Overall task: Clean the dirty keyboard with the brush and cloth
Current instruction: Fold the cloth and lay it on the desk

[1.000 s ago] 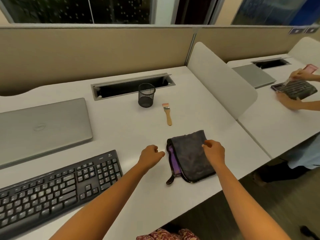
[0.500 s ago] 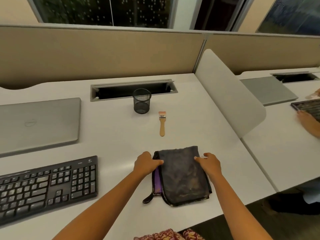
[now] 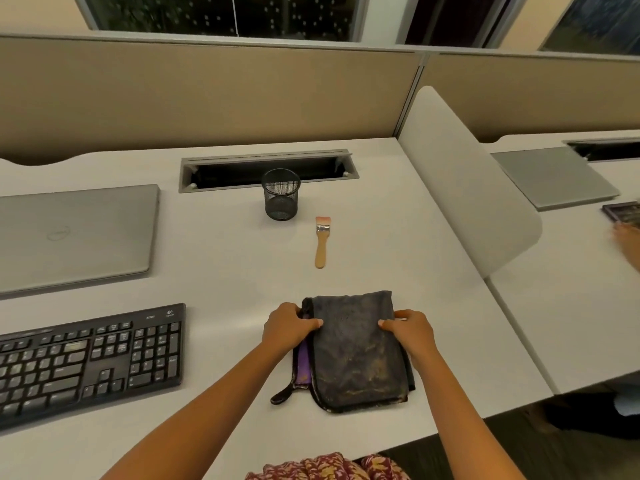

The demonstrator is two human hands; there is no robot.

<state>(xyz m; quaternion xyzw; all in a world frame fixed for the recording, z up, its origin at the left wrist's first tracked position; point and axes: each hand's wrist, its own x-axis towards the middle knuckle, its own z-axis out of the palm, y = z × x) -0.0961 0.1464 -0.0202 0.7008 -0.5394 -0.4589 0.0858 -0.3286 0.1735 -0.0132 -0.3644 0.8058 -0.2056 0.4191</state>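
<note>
Head view, L hand (image 3: pixel 285 328) & R hand (image 3: pixel 410 332) gripping cloth (image 3: pixel 356 355) sides

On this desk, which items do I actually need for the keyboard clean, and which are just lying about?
For the job:
- black keyboard, at the left
- wooden-handled brush, lying untouched
- dark folded cloth, held by left hand and right hand

Lying about:
- closed grey laptop
- mesh pen cup
</note>
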